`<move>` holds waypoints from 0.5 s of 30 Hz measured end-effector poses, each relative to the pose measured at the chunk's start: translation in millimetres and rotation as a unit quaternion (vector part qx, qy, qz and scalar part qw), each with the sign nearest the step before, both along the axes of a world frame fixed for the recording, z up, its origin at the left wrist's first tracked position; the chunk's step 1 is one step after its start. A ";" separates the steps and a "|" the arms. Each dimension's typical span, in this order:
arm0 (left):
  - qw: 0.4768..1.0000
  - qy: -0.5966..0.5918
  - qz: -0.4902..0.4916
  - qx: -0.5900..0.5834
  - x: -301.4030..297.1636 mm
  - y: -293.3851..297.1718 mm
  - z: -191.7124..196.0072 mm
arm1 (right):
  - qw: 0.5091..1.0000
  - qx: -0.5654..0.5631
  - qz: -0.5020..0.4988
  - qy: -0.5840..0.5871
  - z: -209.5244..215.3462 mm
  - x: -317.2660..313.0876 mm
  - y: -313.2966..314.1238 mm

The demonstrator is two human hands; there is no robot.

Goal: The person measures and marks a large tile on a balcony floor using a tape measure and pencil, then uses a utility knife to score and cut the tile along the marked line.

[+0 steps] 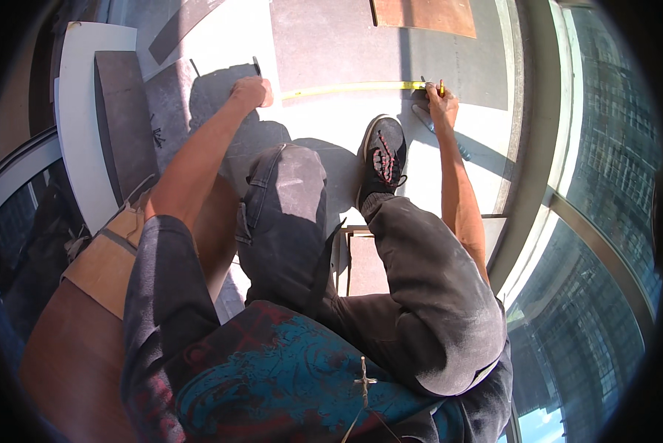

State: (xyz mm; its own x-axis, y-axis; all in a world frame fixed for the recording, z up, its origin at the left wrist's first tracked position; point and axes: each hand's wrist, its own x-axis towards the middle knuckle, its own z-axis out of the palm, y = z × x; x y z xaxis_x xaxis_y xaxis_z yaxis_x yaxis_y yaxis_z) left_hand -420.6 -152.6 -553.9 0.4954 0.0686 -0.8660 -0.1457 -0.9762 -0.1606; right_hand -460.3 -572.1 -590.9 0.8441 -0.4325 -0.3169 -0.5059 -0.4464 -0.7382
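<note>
My left grip [254,92] is closed in a fist at one end of a single slim, flat yellow measuring tape [346,89]; my right grip [442,103] pinches its other end. The tape stretches along the near edge of a smooth, matte grey sheet [331,52]. One reddish-brown, straight-edged wooden board [427,16] lies farther off. At left, two long panels overlap: one white [88,111], one dark grey [127,111]. Any tape markings are too small to read.
</note>
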 end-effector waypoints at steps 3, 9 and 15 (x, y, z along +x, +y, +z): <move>1.000 -0.001 -0.001 0.000 0.8 -2.4 -0.8 | 1.000 -0.014 0.005 0.000 -1.6 -0.8 -2.6; 0.999 0.031 -0.036 -0.019 4.1 9.4 -18.8 | 1.000 0.004 0.012 0.003 2.2 0.0 -2.2; 1.000 0.009 -0.007 -0.001 3.5 -1.6 -6.7 | 1.000 -0.012 -0.004 0.011 -3.7 -0.3 -2.6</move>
State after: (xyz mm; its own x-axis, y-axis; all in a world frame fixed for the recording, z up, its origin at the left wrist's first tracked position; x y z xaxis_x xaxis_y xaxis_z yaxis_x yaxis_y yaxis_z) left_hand -417.1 -154.2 -560.6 0.4803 0.0590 -0.8751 -0.1629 -0.9744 -0.1551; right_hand -460.6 -574.8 -594.6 0.8340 -0.4460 -0.3247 -0.5249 -0.4600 -0.7162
